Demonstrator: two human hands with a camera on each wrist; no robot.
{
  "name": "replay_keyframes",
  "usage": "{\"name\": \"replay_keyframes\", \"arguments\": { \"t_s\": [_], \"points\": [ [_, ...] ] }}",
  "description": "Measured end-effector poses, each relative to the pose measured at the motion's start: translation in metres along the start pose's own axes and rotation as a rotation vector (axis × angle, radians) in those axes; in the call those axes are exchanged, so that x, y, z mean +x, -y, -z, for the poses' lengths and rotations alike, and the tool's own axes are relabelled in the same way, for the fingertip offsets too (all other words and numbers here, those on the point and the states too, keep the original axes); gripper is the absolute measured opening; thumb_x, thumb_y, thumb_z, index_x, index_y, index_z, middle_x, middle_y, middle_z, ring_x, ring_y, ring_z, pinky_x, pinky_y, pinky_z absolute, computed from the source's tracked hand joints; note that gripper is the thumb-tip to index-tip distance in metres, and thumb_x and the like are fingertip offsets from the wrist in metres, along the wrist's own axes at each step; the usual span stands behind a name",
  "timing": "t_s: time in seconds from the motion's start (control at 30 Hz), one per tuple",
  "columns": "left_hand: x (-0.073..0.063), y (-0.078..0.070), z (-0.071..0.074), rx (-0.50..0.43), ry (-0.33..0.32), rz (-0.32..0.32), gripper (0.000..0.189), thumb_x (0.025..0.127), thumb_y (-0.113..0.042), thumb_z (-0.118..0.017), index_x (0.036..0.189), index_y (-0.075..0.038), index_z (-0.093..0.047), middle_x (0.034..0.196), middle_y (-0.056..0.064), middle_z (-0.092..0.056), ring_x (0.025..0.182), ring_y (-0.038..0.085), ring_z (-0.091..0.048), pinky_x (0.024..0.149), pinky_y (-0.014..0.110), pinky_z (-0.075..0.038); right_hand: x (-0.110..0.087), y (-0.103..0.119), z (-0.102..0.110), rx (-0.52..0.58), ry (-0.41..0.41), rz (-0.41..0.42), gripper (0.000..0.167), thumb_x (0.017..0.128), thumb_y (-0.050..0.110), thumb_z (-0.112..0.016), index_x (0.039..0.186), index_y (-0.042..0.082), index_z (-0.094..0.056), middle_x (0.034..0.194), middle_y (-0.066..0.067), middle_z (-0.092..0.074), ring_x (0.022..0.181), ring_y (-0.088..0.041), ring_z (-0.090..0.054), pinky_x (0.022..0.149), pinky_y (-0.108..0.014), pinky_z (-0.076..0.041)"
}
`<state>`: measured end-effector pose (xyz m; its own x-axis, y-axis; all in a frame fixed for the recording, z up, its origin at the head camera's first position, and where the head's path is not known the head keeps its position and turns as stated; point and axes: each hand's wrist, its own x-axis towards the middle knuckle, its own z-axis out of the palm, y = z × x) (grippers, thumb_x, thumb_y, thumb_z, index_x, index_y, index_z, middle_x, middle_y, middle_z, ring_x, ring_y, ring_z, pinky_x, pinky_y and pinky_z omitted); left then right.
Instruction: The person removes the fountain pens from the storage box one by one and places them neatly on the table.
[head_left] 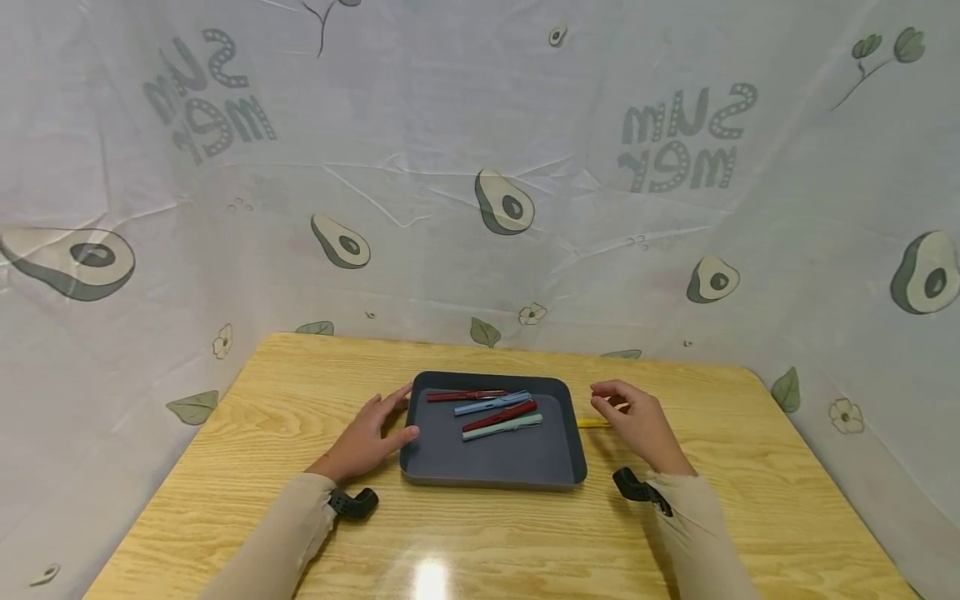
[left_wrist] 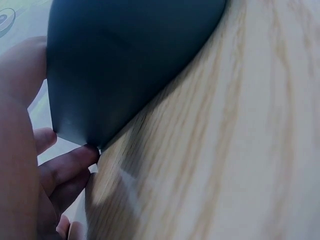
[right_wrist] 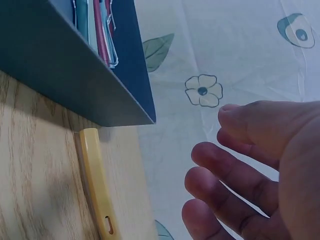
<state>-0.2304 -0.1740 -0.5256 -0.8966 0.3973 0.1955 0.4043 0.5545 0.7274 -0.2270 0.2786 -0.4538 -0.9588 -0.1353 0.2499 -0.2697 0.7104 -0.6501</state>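
A dark grey rectangular tray (head_left: 487, 463) lies on the wooden table. Inside it are several pens: a dark red pen (head_left: 459, 396), a light blue pen (head_left: 492, 403), a red pen (head_left: 500, 415) and a mint green pen (head_left: 502, 427). My left hand (head_left: 367, 437) holds the tray's left side, thumb at the rim and fingers against the outer wall; the left wrist view shows fingertips (left_wrist: 90, 152) at its lower edge. Over a yellow pen (right_wrist: 99, 185) beside the tray's right wall, my right hand (head_left: 637, 421) hovers with loosely bent fingers, holding nothing.
The wooden table (head_left: 465, 542) extends around the tray on all sides. Behind it and along both sides hangs a pale curtain (head_left: 420, 167) printed with avocados, leaves and flowers. Each wrist wears a black strap device (head_left: 354, 503).
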Motion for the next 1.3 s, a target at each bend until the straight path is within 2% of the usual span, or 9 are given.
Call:
{"name": "replay_keyframes", "arguments": {
  "t_s": [0.27,0.63,0.8,1.03,1.3],
  "points": [
    [-0.0010,0.0021,-0.0049,0.020,-0.015,-0.015,0.077,0.102,-0.044,-0.065,0.165,-0.019,-0.029,0.147,0.009,-0.059,0.143,0.032,-0.048,0.129,0.057,-0.009,-0.0030,-0.0016,-0.0047,-0.028,0.019,0.042,0.027,0.103,0.018,-0.067,0.128,0.007,-0.071,0.118,-0.009,-0.071,0.094,-0.020,-0.064,0.083,-0.039,-0.057],
    [-0.0030,-0.0003,-0.0068,0.004,-0.021,-0.022,0.076,0.102,-0.043,-0.064,0.165,-0.017,-0.030,0.147,0.010,-0.059,0.144,0.033,-0.047,0.129,0.057,-0.008,-0.0041,-0.0070,-0.0074,-0.054,0.005,0.047,0.027,0.102,0.015,-0.068,0.127,0.008,-0.071,0.118,-0.010,-0.071,0.094,-0.020,-0.064,0.082,-0.040,-0.058],
    [-0.0030,0.0007,-0.0072,-0.007,-0.015,-0.011,0.071,0.106,-0.041,-0.058,0.166,-0.019,-0.027,0.150,0.013,-0.055,0.147,0.036,-0.042,0.128,0.059,-0.007,-0.0040,-0.0073,-0.0072,-0.055,0.015,0.042,0.028,0.102,0.017,-0.068,0.128,0.007,-0.071,0.119,-0.010,-0.070,0.095,-0.020,-0.065,0.082,-0.040,-0.058],
    [-0.0033,-0.0022,-0.0029,-0.014,-0.004,0.028,0.071,0.106,-0.041,-0.059,0.166,-0.020,-0.027,0.152,0.015,-0.053,0.154,0.044,-0.024,0.127,0.063,-0.008,-0.0027,-0.0033,-0.0031,-0.058,0.008,0.044,0.027,0.103,0.017,-0.067,0.128,0.008,-0.071,0.118,-0.009,-0.071,0.095,-0.020,-0.064,0.083,-0.041,-0.058],
    [-0.0017,-0.0038,-0.0024,-0.010,-0.011,0.003,0.072,0.106,-0.036,-0.061,0.166,-0.018,-0.027,0.151,0.015,-0.054,0.152,0.041,-0.031,0.127,0.062,-0.007,-0.0024,-0.0028,-0.0003,-0.046,0.005,0.042,0.027,0.103,0.019,-0.067,0.128,0.009,-0.071,0.118,-0.009,-0.071,0.095,-0.020,-0.064,0.083,-0.040,-0.058]
  ]
}}
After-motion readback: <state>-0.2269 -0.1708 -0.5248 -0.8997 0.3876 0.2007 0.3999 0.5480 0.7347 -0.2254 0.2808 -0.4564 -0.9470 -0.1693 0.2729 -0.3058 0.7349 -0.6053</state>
